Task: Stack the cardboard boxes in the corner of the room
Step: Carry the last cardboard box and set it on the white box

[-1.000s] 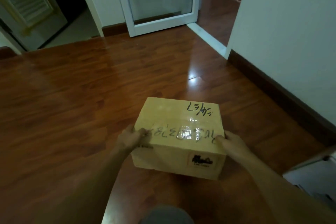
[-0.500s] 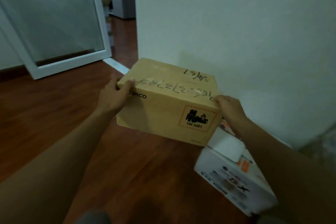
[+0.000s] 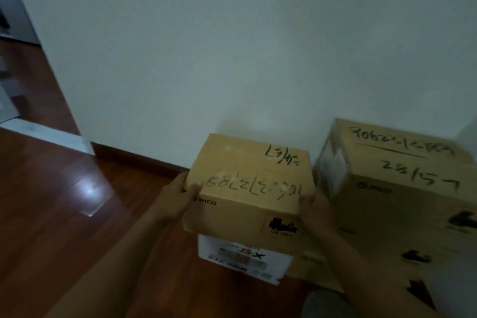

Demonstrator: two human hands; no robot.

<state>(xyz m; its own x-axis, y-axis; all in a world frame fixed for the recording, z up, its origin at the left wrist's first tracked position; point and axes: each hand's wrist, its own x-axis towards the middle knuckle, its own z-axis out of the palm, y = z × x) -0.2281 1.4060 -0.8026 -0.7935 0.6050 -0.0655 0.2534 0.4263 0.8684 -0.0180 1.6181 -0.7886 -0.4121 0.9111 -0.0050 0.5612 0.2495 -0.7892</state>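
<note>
Stacking looks about half done, in my judgement: left hand (image 3: 178,199) and right hand (image 3: 316,210) grip the brown box (image 3: 247,188) at its sides, above the white box (image 3: 242,258) at 6 o'clock; contact I cannot tell. At 3 o'clock stands 1 taller brown box (image 3: 402,204). Count: 3 boxes, 2 hands.

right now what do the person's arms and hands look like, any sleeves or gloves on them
Both arms are bare to the frame edge, with no sleeves in view. The left hand and right hand wear no gloves, and no rings, watch or bands can be made out, though the picture is dim and blurred.
</note>
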